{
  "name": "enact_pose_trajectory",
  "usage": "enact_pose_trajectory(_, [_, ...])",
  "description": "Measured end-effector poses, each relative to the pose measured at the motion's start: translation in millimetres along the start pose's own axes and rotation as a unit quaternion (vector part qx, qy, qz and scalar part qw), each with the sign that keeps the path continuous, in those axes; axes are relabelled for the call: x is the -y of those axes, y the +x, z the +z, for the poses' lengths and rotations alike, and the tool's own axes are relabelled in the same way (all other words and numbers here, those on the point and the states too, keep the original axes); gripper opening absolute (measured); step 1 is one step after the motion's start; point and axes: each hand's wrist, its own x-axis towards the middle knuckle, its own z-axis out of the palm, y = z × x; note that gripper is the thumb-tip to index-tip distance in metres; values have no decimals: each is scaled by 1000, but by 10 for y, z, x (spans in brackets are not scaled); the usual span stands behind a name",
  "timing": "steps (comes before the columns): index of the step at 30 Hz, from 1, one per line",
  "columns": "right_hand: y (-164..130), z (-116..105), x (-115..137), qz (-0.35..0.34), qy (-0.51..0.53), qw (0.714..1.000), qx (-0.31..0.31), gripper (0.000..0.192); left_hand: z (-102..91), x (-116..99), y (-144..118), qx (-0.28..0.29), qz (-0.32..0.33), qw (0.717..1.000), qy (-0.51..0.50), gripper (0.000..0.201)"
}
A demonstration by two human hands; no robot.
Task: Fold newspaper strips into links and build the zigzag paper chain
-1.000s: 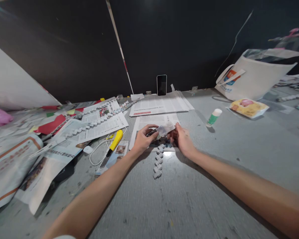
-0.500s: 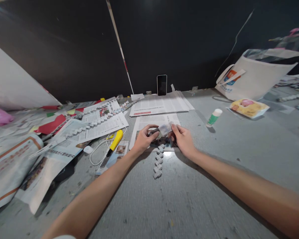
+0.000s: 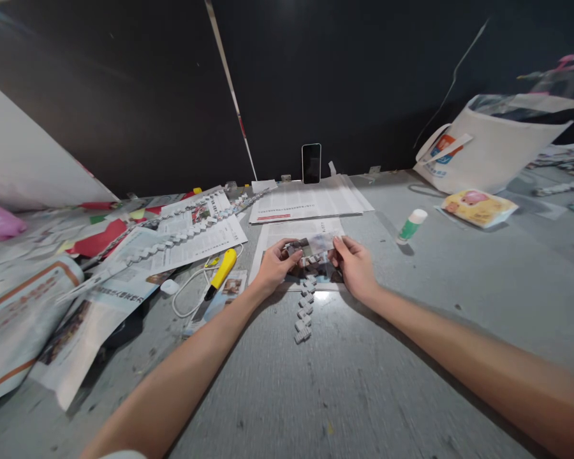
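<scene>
In the head view, the one view I have, a small printed paper piece (image 3: 322, 243) is lifted just above the newspaper sheet (image 3: 287, 231), stretched between my two hands. My left hand (image 3: 274, 268) pinches its 9 o'clock end between thumb and fingers; my right hand (image 3: 355, 264) pinches the 3 o'clock end between thumb and forefinger. At 6 o'clock from it a folded paper chain (image 3: 303, 312) runs zigzag off the sheet and onto the bare surface (image 3: 344, 376); whether the two are joined I can't tell.

I judge the piece almost weightless, thin and limp, easy to crease or tear, so I'd keep to light fingertip pinches at the ends and pull little. It shouldn't be slippery. The chain looks stiffer, being folded thick, yet light; I'd take it flat across its links, since tugging on one end might loosen them.

The glue stick (image 3: 412, 226) stands near 3 o'clock, the yellow cutter (image 3: 222, 271) lies between 8 and 9, and the phone (image 3: 311, 164) leans upright at 12.
</scene>
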Motion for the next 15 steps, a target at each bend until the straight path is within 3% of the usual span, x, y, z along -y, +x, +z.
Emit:
enact_pose_trajectory(6, [8, 17, -19, 19, 24, 999, 27, 42, -4, -22, -17, 15, 3, 1000, 1, 61])
enact_pose_trajectory(15, [-17, -2, -27, 2, 16, 1000, 15, 34, 29, -68, -22, -8, -19, 998, -59, 53])
